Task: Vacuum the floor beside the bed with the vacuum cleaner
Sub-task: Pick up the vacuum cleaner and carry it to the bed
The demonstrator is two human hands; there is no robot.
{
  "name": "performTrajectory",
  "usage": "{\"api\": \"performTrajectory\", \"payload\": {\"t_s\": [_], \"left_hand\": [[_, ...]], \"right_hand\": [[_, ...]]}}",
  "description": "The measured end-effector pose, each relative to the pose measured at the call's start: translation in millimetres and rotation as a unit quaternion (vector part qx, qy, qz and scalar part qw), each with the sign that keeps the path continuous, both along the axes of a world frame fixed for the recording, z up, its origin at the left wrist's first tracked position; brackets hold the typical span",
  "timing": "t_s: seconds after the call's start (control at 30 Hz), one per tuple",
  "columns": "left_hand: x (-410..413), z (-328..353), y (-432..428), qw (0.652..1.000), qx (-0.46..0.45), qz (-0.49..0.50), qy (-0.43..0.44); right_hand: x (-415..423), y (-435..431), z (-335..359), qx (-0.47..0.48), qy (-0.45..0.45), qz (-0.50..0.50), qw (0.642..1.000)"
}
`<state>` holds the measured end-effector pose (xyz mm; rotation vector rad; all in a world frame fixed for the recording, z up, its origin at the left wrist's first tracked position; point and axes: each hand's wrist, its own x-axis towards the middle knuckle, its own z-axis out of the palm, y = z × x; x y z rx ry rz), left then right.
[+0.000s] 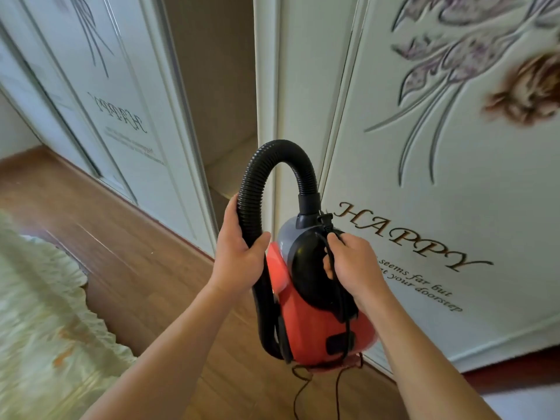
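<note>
Forearms enter from the near edge, both bare. Left hand (pixel 239 259): fingers and thumb curled round the black ribbed hose (pixel 251 183), gripping it on its left, downward run. Right hand (pixel 354 268): fingers curled round the black handle (pixel 306 268) on the vacuum cleaner (pixel 306 328), gripping it; a thin black strand passes under the fingers.

Vacuum cleaner: red body, grey and black top, held upright between the two hands, centre of view, over the wooden floor (pixel 136 237). Hose rises from the top fitting, arches over, and comes down along the left side of the body. Power cord (pixel 298 392) hangs from the underside toward the near edge.

Bed cover (pixel 45 298): pale, frilled edge, near left, blurred. A strip of floor lies between it and the wardrobe.

Wardrobe: right door (pixel 424 192) carries flower relief and the word HAPPY (pixel 403 234), just behind the vacuum. Left door (pixel 121 116) stands farther off; an open gap (pixel 218 86) lies between them.
</note>
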<state>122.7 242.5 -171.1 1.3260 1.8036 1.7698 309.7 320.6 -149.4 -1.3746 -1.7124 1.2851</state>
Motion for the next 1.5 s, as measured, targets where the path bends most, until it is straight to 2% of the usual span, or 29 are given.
{"api": "performTrajectory", "payload": {"t_s": [0.33,0.63,0.77,1.13,1.5], "left_hand": [[9.0,95.8,-6.7,0.998,0.032,0.023,0.054],[27.3,137.7,-35.2,0.995,0.068,0.058,0.041],[25.2,151.2,-50.7,0.992,0.077,0.093,0.043],[-30.3,178.8,-109.0,0.984,0.082,0.153,0.047],[-152.6,187.8,-146.2,0.981,0.092,0.158,0.061]], "right_hand": [[9.3,-4.1,102.8,0.031,0.044,0.021,0.998],[16.5,-17.7,145.3,0.063,0.091,0.052,0.992],[7.0,-22.0,160.3,0.072,0.085,0.085,0.99],[-65.6,-59.3,177.5,0.097,0.093,0.119,0.984],[-188.4,-90.9,183.0,0.098,0.107,0.132,0.981]]}}
